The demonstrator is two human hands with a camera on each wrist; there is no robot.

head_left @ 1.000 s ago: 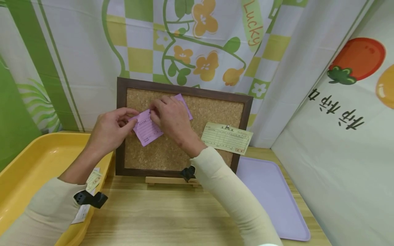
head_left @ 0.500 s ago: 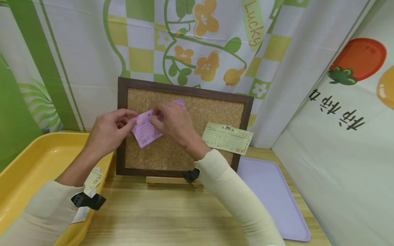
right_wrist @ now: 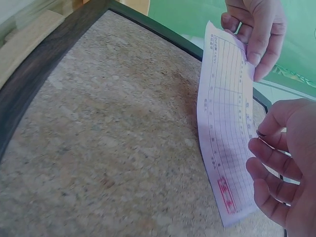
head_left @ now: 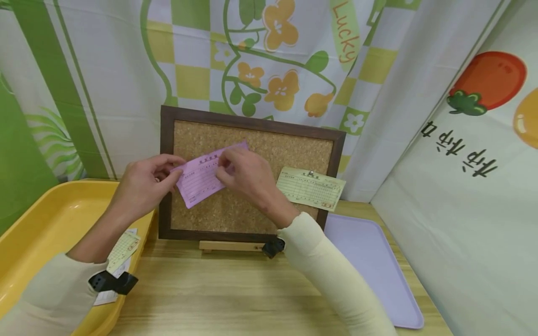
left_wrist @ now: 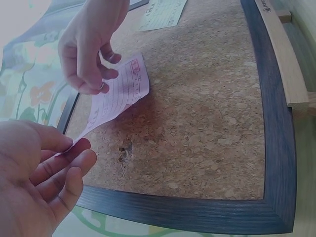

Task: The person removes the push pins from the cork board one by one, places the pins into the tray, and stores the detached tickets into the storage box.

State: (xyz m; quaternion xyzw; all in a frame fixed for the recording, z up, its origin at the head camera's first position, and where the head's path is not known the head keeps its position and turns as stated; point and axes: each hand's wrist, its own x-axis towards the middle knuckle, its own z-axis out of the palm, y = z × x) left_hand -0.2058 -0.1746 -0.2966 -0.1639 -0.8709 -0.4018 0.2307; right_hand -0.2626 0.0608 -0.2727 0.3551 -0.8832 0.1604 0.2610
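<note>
A pink receipt slip [head_left: 197,179] with printed lines is held slanted against the upper left of a framed corkboard [head_left: 235,219]. My left hand [head_left: 145,184] pinches its left corner between thumb and forefinger, and the slip bows away from the cork in the left wrist view. Over the slip's upper edge is my right hand [head_left: 248,177]; its thumb and forefinger pinch a small metal thumbtack [right_wrist: 260,134], mostly hidden by the fingertips. To the right, a yellow-green receipt slip [head_left: 308,189] hangs on the board by a silver pin [head_left: 311,173].
A yellow tray [head_left: 84,196] at the left contains more slips [head_left: 122,252], partly behind my left forearm. A lilac tray [head_left: 370,266] lies at the right. The board stands on a small wooden easel [head_left: 227,246] before a patterned curtain [head_left: 189,60].
My right hand has moved right and slightly down along the slip's top edge, uncovering more of its print. The slip and my left hand have shifted a little down and left.
</note>
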